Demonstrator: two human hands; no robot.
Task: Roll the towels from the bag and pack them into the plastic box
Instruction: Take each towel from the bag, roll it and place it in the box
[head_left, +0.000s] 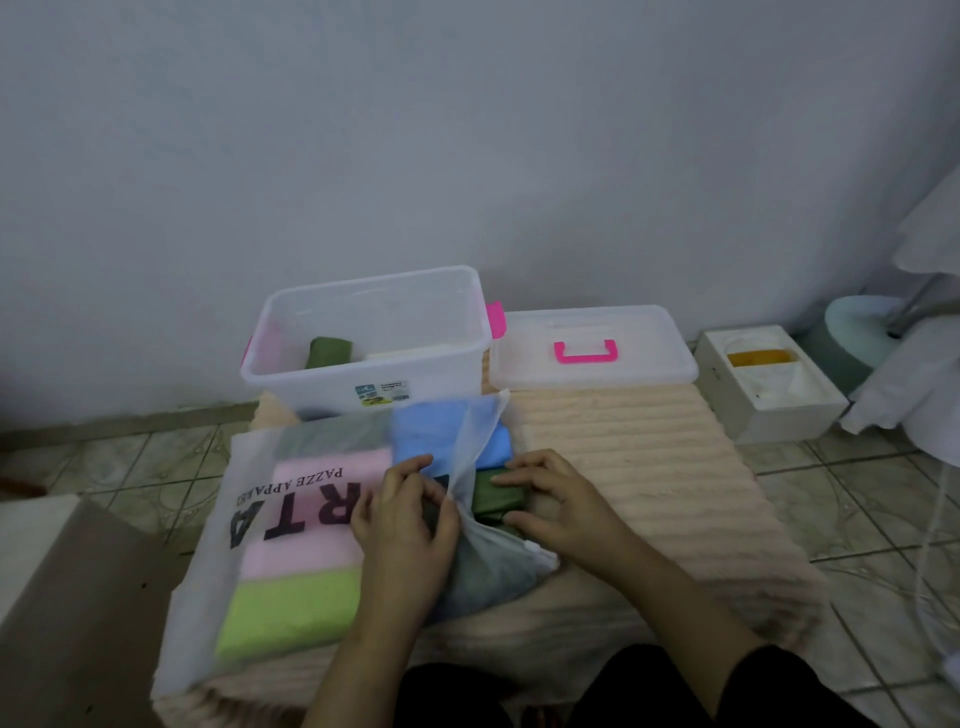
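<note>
A frosted white bag with black lettering lies on a peach mat, with pink, lime green, grey and blue folded towels showing through it. My left hand pinches the bag's open edge and lifts it. My right hand grips a dark green towel at the bag's mouth. A blue towel sticks out just behind it. The clear plastic box with pink latches stands behind the bag and holds a rolled dark green towel and a pale one.
The box's clear lid with a pink handle lies to the right of the box. A white carton stands further right by the wall. A brown cardboard box is at the left. Tiled floor surrounds the peach mat.
</note>
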